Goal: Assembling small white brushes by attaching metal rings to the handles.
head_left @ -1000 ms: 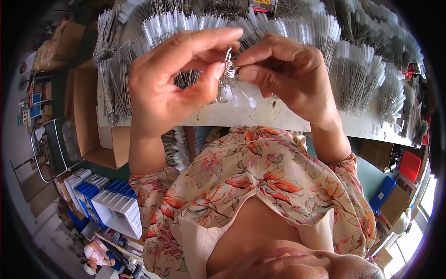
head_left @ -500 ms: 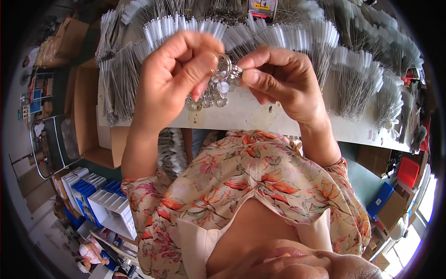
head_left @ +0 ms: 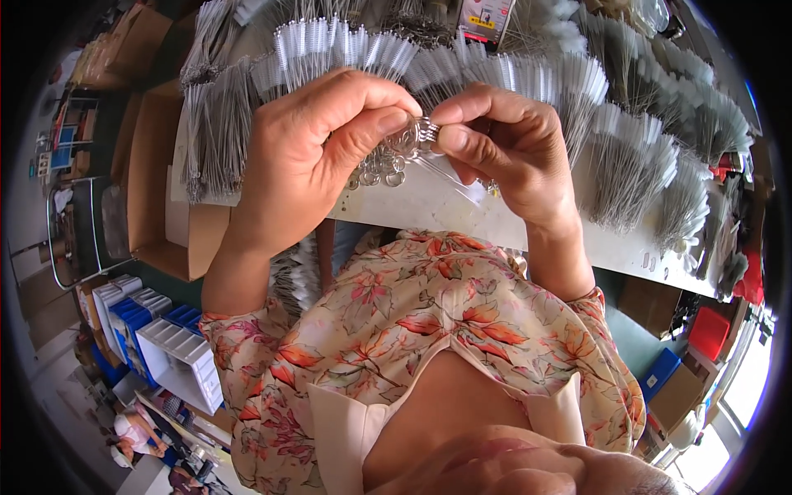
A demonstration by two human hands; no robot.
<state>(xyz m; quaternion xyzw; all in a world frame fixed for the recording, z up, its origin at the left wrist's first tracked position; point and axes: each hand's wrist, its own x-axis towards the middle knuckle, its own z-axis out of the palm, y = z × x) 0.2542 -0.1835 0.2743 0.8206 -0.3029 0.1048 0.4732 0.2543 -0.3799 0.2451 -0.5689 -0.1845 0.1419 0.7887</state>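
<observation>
Above the near table edge, my two hands are close together. My left hand (head_left: 305, 153) pinches a silver split ring (head_left: 403, 140) between thumb and forefinger. The thumb and forefinger of my right hand (head_left: 520, 153) grip a small stack of wire loops (head_left: 427, 130) that meets the ring; whether they are threaded on it I cannot tell. Below my fingers, thin wires with a pale end (head_left: 458, 183) slant down to the right, blurred. More silver rings (head_left: 384, 175) lie on the table under my left hand, partly hidden by it.
Bundles of white-bristled wire brushes (head_left: 330, 49) cover the back of the white table (head_left: 396, 206), with more brushes (head_left: 635, 165) at the right. A phone (head_left: 485, 21) stands among them. An open cardboard box (head_left: 157, 198) is at the left, above white and blue plastic bins (head_left: 177, 355).
My left fingertips have come closer to my right ones, and the ring has turned against the loops. Thin wires now show below my hands. The whole view has shifted slightly.
</observation>
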